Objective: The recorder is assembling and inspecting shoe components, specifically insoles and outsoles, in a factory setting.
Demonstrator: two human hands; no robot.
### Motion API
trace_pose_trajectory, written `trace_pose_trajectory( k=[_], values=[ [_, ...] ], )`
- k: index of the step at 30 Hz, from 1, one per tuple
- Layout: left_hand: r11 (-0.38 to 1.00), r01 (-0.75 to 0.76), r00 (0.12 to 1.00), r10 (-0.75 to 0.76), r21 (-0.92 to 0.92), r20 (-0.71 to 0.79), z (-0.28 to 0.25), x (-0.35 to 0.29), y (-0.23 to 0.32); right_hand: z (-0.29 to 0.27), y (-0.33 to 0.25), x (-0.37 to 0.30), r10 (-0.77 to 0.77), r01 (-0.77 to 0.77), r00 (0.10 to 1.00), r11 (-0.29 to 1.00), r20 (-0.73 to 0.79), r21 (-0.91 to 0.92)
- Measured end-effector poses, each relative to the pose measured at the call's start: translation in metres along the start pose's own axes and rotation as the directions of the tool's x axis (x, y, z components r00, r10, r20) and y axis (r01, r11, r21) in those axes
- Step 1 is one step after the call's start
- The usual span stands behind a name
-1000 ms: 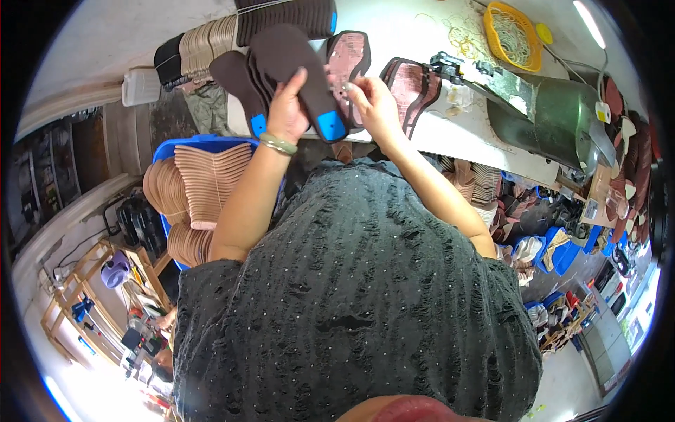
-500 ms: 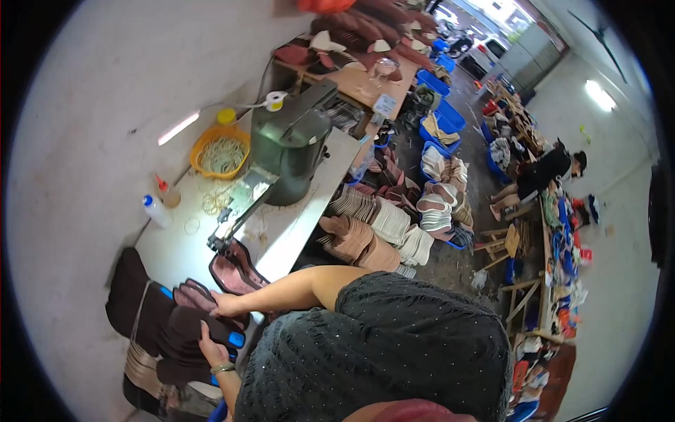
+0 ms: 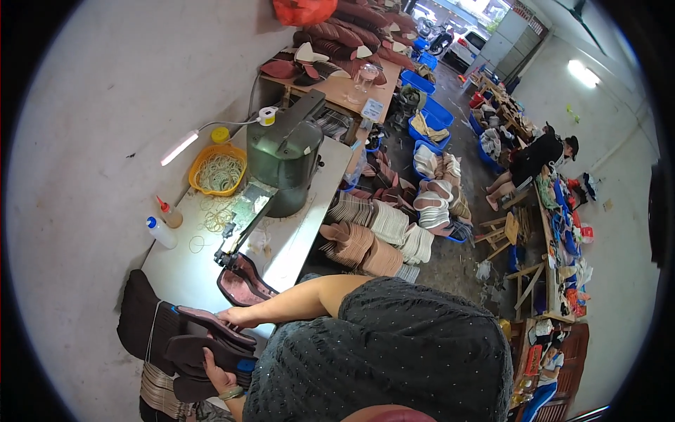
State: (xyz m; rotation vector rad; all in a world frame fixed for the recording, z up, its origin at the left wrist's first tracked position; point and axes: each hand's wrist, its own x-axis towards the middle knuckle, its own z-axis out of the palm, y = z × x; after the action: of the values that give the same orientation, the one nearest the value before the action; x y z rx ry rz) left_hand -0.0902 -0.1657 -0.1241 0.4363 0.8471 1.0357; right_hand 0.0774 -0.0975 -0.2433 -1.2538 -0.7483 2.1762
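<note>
My right hand (image 3: pixel 238 318) reaches across the table front, fingers closed on a dark shoe piece with a pinkish face (image 3: pixel 204 316). Below it, my left hand (image 3: pixel 221 375), with a bracelet at the wrist, grips several dark brown sole-shaped shoe pieces (image 3: pixel 204 352); its fingers are partly hidden beneath them. A tied bundle of similar dark pieces (image 3: pixel 146 320) lies just left of both hands. Beyond my right hand, a curved pink-lined shoe piece (image 3: pixel 242 285) stands under the head of a green sewing machine (image 3: pixel 285 158).
Along the wall side of the white table (image 3: pixel 172 264) stand a yellow basket of thin cords (image 3: pixel 218 171) and two squeeze bottles (image 3: pixel 162 232). Stacked shoe pieces (image 3: pixel 373 246) and blue bins (image 3: pixel 432 116) line the floor at right. Farther off, a person (image 3: pixel 538 165) bends over a bench.
The pinkish-faced piece in my right hand now lies longer and flatter over the dark pieces. Both hands have shifted slightly right and down in the picture, and the whole view has tilted a little.
</note>
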Motion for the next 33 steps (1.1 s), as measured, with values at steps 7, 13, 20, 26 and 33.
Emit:
trace_pose_trajectory(
  k=[7,13,20,26,33],
  values=[
    [0.970,0.048,0.995,-0.067,-0.239,-0.074,-0.077,0.016,-0.046,0.013,-0.003,-0.019,-0.098,0.085,0.994,0.976,-0.053,-0.201],
    [0.960,0.047,0.998,-0.058,-0.274,-0.032,-0.061,0.038,-0.042,0.010,-0.033,-0.053,-0.260,0.075,0.950,0.730,-0.174,-0.679],
    [0.969,0.055,0.994,-0.077,-0.240,-0.083,-0.057,0.021,-0.027,0.006,0.004,-0.027,-0.041,0.058,0.998,0.937,-0.055,0.343],
    [0.970,-0.008,0.998,-0.007,-0.244,-0.062,-0.021,-0.012,-0.001,-0.001,-0.011,-0.042,0.137,-0.191,0.980,0.841,0.142,0.506],
    [0.980,-0.092,0.975,0.052,-0.178,-0.214,-0.022,-0.035,0.001,-0.001,-0.017,-0.049,0.238,-0.287,0.958,0.783,0.161,0.551]
  ],
)
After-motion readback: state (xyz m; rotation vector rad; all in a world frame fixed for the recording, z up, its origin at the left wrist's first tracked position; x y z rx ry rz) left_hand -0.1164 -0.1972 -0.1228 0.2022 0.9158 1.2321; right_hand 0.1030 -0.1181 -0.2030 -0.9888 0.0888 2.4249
